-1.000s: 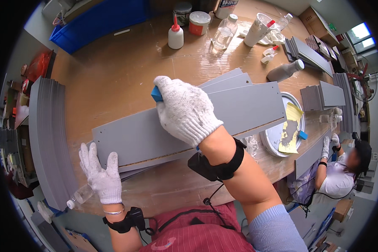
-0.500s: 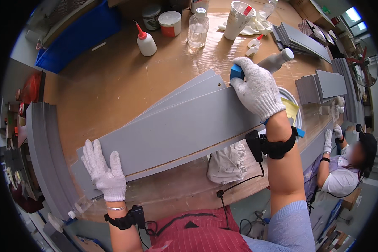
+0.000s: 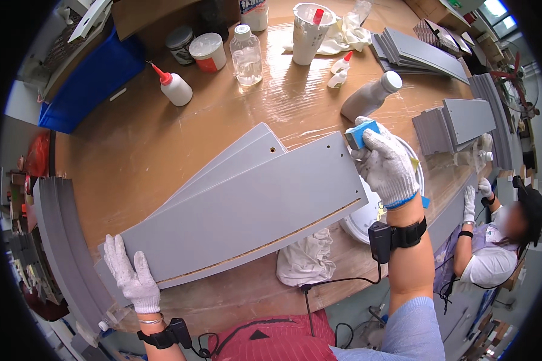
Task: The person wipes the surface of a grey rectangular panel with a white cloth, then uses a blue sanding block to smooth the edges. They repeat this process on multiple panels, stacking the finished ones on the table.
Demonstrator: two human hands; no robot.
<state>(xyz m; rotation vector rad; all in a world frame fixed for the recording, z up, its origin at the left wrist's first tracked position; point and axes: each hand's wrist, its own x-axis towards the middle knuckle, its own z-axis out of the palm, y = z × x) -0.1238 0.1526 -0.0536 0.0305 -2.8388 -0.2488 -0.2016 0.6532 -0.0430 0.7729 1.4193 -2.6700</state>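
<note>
A long grey panel (image 3: 241, 210) with a bare brown groove along its near edge lies slantwise on the table, on top of other grey panels (image 3: 226, 159) that fan out behind it. My left hand (image 3: 132, 277), in a white knit glove, rests with fingers spread on the panel's left end. In my gloved right hand (image 3: 390, 171) is a small blue block (image 3: 362, 135), gripped between thumb and fingers just off the panel's right end. Right behind that hand stands a grey bottle (image 3: 371, 96) with a white cap. A white round lid or plate (image 3: 358, 224) is partly hidden below my right hand.
A white cloth (image 3: 307, 257) lies at the near edge. Glue bottles (image 3: 176, 90), tubs (image 3: 208, 53), a clear bottle (image 3: 247, 55) and a cup (image 3: 310, 36) stand behind. Grey panels are stacked left (image 3: 66, 240) and right (image 3: 457, 126). A co-worker (image 3: 494, 234) is at the right.
My right hand has turned and moved slightly right and down with the blue block, coming off the panel's right end, which now shows its holes. The view has shifted; my left hand stays on the panel.
</note>
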